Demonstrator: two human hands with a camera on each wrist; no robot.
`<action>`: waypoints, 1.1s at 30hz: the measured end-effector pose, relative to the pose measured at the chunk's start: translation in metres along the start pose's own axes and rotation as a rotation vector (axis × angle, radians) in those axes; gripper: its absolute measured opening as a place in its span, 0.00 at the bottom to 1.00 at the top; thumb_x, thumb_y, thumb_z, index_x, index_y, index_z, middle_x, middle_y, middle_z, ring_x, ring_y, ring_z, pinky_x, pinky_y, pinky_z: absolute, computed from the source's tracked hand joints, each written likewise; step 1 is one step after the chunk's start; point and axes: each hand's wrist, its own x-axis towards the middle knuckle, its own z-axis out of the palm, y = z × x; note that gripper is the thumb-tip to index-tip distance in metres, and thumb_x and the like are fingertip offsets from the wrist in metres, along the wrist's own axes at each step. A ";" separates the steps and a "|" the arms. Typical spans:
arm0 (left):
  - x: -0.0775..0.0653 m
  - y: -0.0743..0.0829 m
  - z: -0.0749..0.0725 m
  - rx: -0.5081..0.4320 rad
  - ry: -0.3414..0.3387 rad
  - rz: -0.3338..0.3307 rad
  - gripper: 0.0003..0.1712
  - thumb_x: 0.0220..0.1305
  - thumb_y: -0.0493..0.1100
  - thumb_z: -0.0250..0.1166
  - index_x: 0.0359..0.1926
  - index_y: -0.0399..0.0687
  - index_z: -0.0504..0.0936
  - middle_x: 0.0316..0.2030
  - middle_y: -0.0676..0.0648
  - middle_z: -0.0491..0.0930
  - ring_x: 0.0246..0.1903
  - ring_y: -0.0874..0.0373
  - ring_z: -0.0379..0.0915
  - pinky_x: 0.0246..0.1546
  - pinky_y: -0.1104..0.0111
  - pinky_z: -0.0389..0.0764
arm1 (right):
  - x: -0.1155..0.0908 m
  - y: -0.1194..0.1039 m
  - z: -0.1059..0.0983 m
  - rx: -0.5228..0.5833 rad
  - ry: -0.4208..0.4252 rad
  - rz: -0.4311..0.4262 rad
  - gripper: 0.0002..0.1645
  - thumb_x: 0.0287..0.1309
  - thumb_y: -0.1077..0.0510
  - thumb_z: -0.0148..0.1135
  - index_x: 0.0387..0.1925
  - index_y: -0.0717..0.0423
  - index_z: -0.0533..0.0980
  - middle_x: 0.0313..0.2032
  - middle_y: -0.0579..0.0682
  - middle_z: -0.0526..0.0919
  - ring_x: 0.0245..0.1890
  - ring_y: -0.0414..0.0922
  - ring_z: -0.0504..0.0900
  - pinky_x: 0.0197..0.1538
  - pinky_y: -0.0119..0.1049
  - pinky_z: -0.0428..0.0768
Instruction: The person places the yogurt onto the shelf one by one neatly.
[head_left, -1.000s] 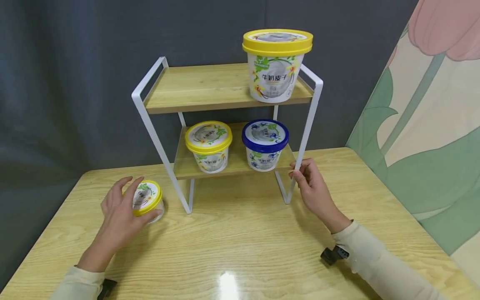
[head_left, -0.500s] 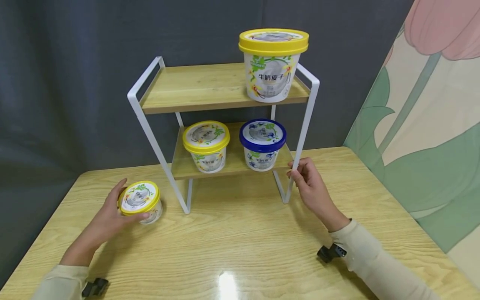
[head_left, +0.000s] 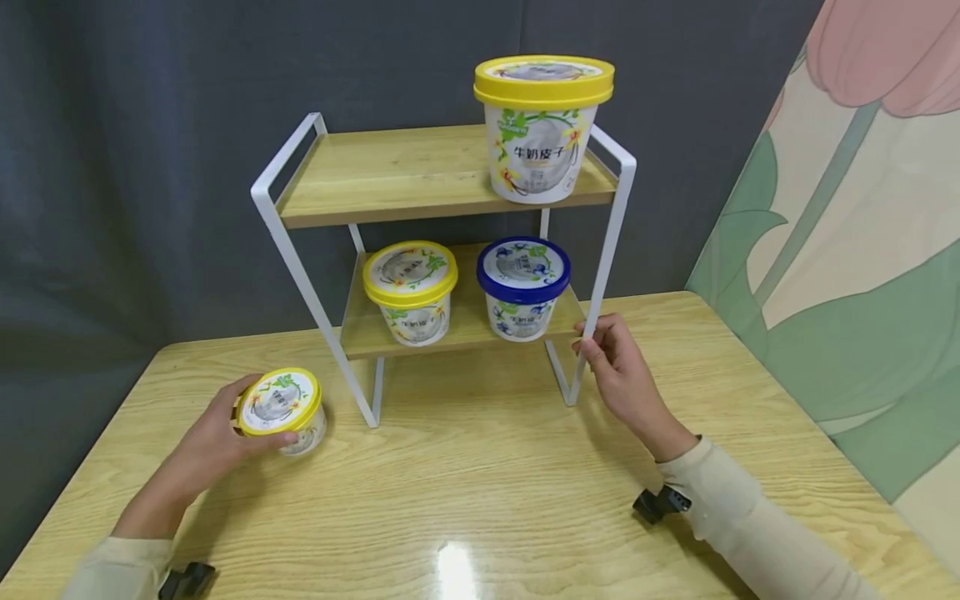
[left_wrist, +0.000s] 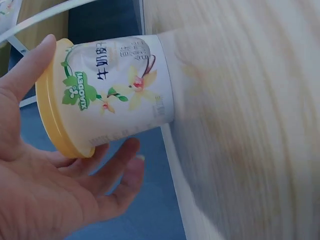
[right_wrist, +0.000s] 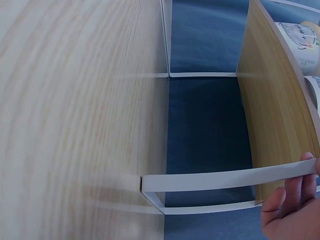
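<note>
A small white tub with a yellow lid (head_left: 279,402) sits at the left of the table, beside a two-tier rack (head_left: 397,167). My left hand (head_left: 213,433) holds it round the lid. In the left wrist view the thumb lies on the lid's rim and the curled fingers (left_wrist: 117,172) pass along the other side; the tub (left_wrist: 120,90) stands with its base at the tabletop. My right hand (head_left: 626,383) grips the rack's white right front leg (head_left: 603,275) near the lower shelf, thumb in front; some of its fingers are hidden behind the leg.
On the lower shelf stand a yellow-lidded tub (head_left: 412,292) and a blue-lidded tub (head_left: 522,287). A larger yellow-lidded tub (head_left: 543,129) stands at the right end of the top shelf. A dark curtain (head_left: 187,167) hangs behind the wooden table (head_left: 450,492).
My left hand, spread over the small tub a second ago, has closed round its lid. The tub has shifted slightly toward me. My right hand keeps its grip on the rack leg.
</note>
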 end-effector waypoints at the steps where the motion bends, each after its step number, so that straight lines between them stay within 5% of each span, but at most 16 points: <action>1: -0.001 0.001 0.000 -0.007 -0.004 -0.004 0.66 0.54 0.52 0.77 0.77 0.35 0.41 0.69 0.28 0.53 0.62 0.36 0.59 0.52 0.58 0.70 | 0.000 0.000 0.000 0.001 0.000 0.001 0.07 0.73 0.69 0.45 0.46 0.74 0.65 0.44 0.37 0.78 0.40 0.28 0.79 0.39 0.23 0.75; 8: -0.009 0.009 0.004 -0.011 -0.043 0.009 0.66 0.51 0.51 0.79 0.76 0.35 0.43 0.69 0.29 0.55 0.62 0.37 0.60 0.53 0.60 0.72 | -0.001 0.000 0.001 -0.012 -0.007 0.016 0.08 0.73 0.68 0.45 0.46 0.73 0.65 0.46 0.37 0.76 0.41 0.28 0.79 0.42 0.24 0.77; 11: -0.015 0.013 0.008 0.003 -0.066 0.045 0.65 0.49 0.51 0.80 0.75 0.36 0.46 0.67 0.31 0.59 0.61 0.39 0.63 0.47 0.71 0.73 | -0.001 -0.001 0.001 -0.015 -0.008 0.019 0.08 0.73 0.69 0.45 0.47 0.73 0.66 0.44 0.43 0.77 0.41 0.28 0.79 0.43 0.24 0.78; 16: -0.026 0.021 0.014 -0.027 -0.105 0.072 0.64 0.48 0.51 0.80 0.74 0.39 0.48 0.66 0.34 0.60 0.59 0.42 0.65 0.42 0.76 0.74 | 0.001 0.000 0.001 -0.030 -0.010 0.022 0.09 0.73 0.68 0.46 0.49 0.72 0.67 0.39 0.50 0.77 0.40 0.29 0.80 0.44 0.23 0.78; 33: -0.034 0.048 0.042 -0.037 -0.119 0.166 0.62 0.44 0.49 0.83 0.71 0.38 0.53 0.62 0.38 0.64 0.57 0.46 0.69 0.50 0.70 0.74 | 0.000 0.000 0.001 -0.006 -0.001 0.022 0.09 0.74 0.68 0.46 0.48 0.73 0.66 0.43 0.34 0.76 0.41 0.29 0.79 0.47 0.23 0.79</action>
